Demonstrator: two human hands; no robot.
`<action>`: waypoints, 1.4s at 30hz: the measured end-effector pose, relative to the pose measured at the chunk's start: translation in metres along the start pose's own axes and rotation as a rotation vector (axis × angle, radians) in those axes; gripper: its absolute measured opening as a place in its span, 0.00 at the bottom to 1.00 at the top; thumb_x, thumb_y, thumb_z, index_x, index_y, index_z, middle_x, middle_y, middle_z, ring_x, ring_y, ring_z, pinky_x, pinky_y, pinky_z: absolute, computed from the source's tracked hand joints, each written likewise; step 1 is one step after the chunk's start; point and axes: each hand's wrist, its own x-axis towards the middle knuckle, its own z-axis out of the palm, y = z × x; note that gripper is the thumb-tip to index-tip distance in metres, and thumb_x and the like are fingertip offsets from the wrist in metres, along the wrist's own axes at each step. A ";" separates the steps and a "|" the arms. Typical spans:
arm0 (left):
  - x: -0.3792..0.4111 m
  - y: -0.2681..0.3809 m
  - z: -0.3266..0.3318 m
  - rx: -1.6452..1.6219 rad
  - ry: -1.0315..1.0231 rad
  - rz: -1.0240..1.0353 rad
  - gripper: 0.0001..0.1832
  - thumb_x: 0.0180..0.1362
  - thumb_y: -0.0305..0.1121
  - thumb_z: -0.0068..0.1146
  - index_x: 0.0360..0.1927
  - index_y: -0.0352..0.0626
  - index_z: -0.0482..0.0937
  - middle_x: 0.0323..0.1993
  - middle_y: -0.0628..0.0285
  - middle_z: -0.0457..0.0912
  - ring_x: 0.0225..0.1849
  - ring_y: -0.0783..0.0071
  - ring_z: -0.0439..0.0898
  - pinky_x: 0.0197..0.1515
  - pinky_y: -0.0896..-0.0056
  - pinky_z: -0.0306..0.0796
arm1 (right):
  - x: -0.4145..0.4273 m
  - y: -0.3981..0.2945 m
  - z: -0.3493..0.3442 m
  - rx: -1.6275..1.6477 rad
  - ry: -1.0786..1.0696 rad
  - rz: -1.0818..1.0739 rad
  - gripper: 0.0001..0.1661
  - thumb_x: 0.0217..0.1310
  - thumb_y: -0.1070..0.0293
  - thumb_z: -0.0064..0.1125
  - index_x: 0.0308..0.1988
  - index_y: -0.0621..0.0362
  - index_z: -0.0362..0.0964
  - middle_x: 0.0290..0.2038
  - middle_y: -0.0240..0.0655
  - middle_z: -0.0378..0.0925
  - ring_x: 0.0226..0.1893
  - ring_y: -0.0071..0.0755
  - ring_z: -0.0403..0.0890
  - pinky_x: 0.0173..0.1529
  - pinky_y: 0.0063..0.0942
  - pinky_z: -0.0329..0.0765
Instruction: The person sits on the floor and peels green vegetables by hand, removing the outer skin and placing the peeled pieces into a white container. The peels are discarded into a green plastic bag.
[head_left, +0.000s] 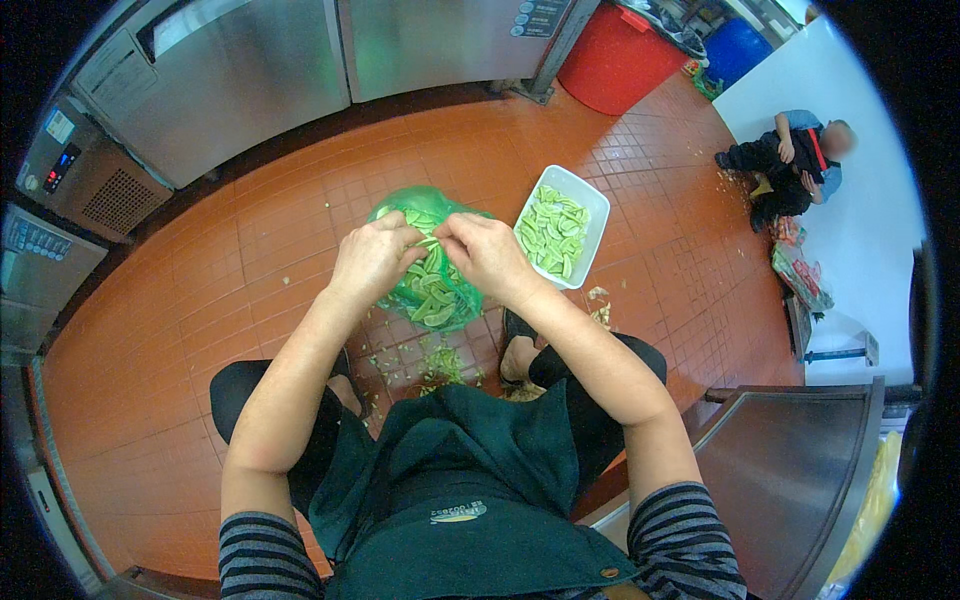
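Note:
My left hand (377, 253) and my right hand (484, 250) meet over an open green plastic bag (466, 304) full of flat green bean pods (435, 294). Between their fingertips is a green bean pod (427, 241), pinched from both sides. Right of the bag stands a white plastic tub (598, 225) on the floor, partly filled with more green pods (553, 229). Small green trimmings (441, 361) lie scattered on the tiles between my feet.
Stainless steel refrigerated cabinets (247, 75) line the far side. A red bin (619, 60) and a blue barrel (735, 51) stand at the far right. Another person (799, 157) sits by the white wall, near plastic bags (801, 274). A dark panel (787, 480) is close on my right.

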 end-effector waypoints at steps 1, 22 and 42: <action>0.000 0.001 0.000 0.008 0.012 0.006 0.09 0.48 0.40 0.60 0.30 0.47 0.81 0.29 0.61 0.76 0.32 0.58 0.79 0.33 0.58 0.74 | 0.000 0.000 0.000 -0.011 -0.016 -0.003 0.07 0.51 0.74 0.58 0.32 0.63 0.71 0.27 0.44 0.77 0.28 0.42 0.80 0.32 0.32 0.76; 0.009 -0.004 -0.020 -1.433 0.054 -0.613 0.09 0.57 0.36 0.57 0.37 0.42 0.79 0.22 0.74 0.73 0.19 0.90 0.64 0.18 0.86 0.57 | 0.009 0.010 -0.009 1.076 -0.102 0.755 0.07 0.59 0.71 0.52 0.39 0.58 0.69 0.33 0.35 0.76 0.32 0.24 0.77 0.38 0.24 0.79; 0.002 -0.008 -0.010 -1.662 -0.391 -0.629 0.09 0.60 0.39 0.53 0.32 0.44 0.73 0.22 0.72 0.72 0.17 0.86 0.64 0.16 0.85 0.57 | 0.006 -0.021 -0.013 0.693 -0.332 0.275 0.05 0.48 0.78 0.57 0.28 0.61 0.68 0.25 0.26 0.73 0.26 0.15 0.72 0.32 0.19 0.73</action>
